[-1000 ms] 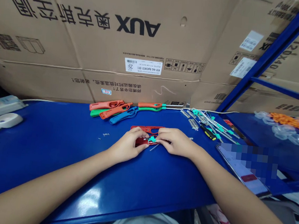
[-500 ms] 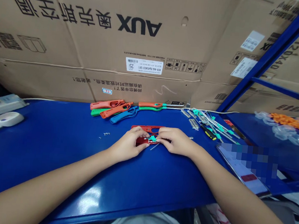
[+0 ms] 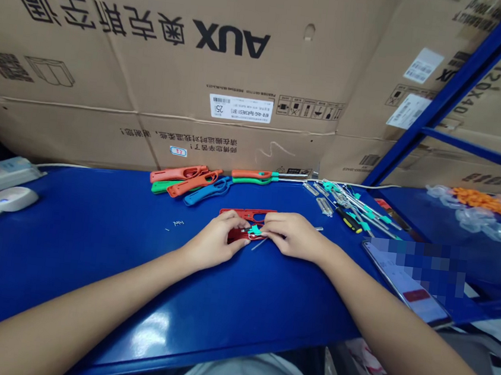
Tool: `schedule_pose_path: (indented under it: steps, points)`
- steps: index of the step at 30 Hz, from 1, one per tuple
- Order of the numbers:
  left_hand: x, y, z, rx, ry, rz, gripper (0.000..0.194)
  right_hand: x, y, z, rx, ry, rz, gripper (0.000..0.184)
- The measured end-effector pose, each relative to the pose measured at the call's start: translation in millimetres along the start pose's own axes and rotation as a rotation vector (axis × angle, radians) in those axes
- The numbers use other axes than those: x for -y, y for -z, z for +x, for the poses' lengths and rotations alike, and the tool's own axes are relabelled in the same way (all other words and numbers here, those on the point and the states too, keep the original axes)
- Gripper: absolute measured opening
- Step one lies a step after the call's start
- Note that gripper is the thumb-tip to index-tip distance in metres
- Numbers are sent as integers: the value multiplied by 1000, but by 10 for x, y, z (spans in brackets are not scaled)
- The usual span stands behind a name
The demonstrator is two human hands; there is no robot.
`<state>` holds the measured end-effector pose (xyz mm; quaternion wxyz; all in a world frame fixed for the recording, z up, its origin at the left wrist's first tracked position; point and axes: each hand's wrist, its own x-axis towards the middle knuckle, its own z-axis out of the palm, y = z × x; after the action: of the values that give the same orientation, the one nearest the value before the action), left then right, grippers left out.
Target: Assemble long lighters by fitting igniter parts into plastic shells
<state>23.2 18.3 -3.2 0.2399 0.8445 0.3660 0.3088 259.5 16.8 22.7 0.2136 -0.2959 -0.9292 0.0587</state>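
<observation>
Left hand (image 3: 212, 242) grips the red shell (image 3: 237, 234); right hand (image 3: 292, 235) pinches the teal piece (image 3: 255, 230) within it, delicate work calling for steadiness.

There are eight handle shells of lighter type: three orange shells (image 3: 183, 189), two green shells (image 3: 251, 181), two red shells (image 3: 235, 213) and one blue shell (image 3: 200, 195). I count two hands, one left hand (image 3: 214, 244) and one right hand (image 3: 294, 237), and one teal piece (image 3: 255, 230) between them. There is one screwdriver (image 3: 348, 220), one phone (image 3: 405, 284), one white round device (image 3: 12, 199) and one power strip (image 3: 3, 178). The clear capsules (image 3: 324, 206) are at least three. The metal rods (image 3: 377, 213) are several, but they overlap, so exact number I cannot tell.
</observation>
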Motion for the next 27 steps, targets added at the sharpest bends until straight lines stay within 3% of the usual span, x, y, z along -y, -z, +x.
schedule_pose_path:
  steps: [5,10,21,27]
  points:
    - [3,-1,-4,8,-6,-5,20,12,-11,-2,33,-25,-40,24]
    - [-3,-11,-8,-19,-5,-25,33,19,3,7,68,-81,-10,22]
    - [-129,39,-31,78,-63,84,33,23,49,22,70,-82,254,15]
    - [-142,34,-7,81,-48,51,17,43,7,45,55,-119,301,9]
